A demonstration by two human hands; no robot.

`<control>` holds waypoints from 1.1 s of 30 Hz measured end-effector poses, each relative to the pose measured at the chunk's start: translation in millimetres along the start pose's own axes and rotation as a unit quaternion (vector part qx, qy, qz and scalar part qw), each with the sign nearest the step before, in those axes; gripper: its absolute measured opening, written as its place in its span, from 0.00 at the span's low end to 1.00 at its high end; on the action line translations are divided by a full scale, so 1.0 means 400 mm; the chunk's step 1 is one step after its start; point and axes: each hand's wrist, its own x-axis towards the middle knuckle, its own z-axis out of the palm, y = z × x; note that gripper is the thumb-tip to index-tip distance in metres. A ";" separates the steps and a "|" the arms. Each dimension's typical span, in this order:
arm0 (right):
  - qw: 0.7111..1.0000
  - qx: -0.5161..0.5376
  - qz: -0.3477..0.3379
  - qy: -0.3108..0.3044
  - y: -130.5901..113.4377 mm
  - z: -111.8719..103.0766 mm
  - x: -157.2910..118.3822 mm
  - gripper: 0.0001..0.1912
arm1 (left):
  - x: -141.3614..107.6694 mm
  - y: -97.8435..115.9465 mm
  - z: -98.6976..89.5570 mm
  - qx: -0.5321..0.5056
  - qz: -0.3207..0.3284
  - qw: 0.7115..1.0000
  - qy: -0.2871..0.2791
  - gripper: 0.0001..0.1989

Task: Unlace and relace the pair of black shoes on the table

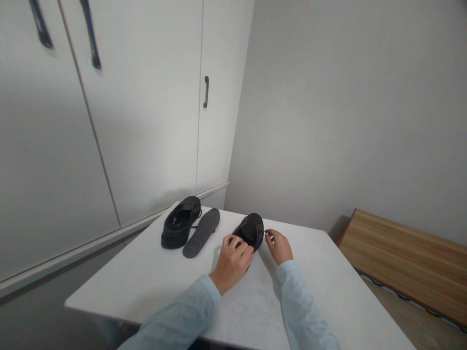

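Observation:
A black shoe lies on the white table in front of me, its toe pointing away. My left hand is closed on the heel end of this shoe, fingers curled over the rim of its opening and hiding the back part. Just right of the shoe is my right hand, with thumb and fingertips drawn together close to its side; anything between them is too small to make out. To the left, a dark grey insole rests flat on the table. Beside it stands a second black shoe with a lace hanging at its right side.
The white table stands near white cabinet doors with dark handles. A grey wall rises behind it. To the right is a wood-grain panel, with a cable along its lower edge.

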 end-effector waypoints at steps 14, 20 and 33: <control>0.981 0.189 0.015 -0.032 -0.024 -0.002 -0.004 0.20 | -0.013 0.035 0.019 -0.032 0.031 0.998 -0.050 0.08; 0.981 0.190 0.000 -0.047 -0.002 0.017 -0.004 0.25 | -0.003 0.039 -0.007 -0.141 0.106 0.981 -0.080 0.21; 0.986 0.154 0.008 -0.068 0.007 -0.018 -0.005 0.24 | 0.008 0.027 -0.006 -0.159 0.106 0.974 -0.121 0.15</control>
